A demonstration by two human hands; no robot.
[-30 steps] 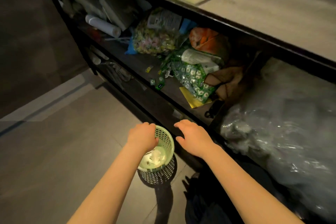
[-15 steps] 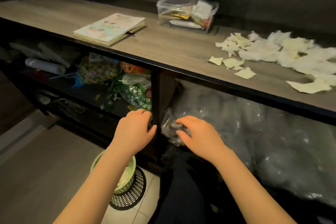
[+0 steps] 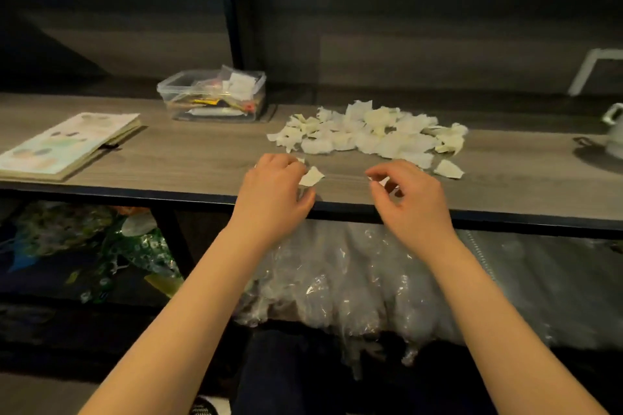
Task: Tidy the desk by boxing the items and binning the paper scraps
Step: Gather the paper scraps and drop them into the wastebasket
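A pile of torn white paper scraps (image 3: 371, 135) lies on the grey wooden desk (image 3: 188, 165), right of centre. One loose scrap (image 3: 312, 176) rests near the front edge, touching the fingertips of my left hand (image 3: 274, 192), whose fingers are curled and apart. My right hand (image 3: 413, 202) hovers over another small scrap (image 3: 384, 183), which shows between thumb and index finger. A further loose scrap (image 3: 448, 169) lies to its right. A clear plastic box (image 3: 212, 99) with small items inside stands at the back. The bin is out of view.
A closed notebook (image 3: 67, 145) lies at the desk's left. A white pot (image 3: 613, 135) stands at the far right edge. Below the desk are snack bags (image 3: 101, 246) on a shelf and a clear plastic-wrapped bundle (image 3: 371, 276).
My view has swung up from the green bin on the floor to the desk top. Both hands rose from beside the bin to the loose scraps at the desk's front edge.
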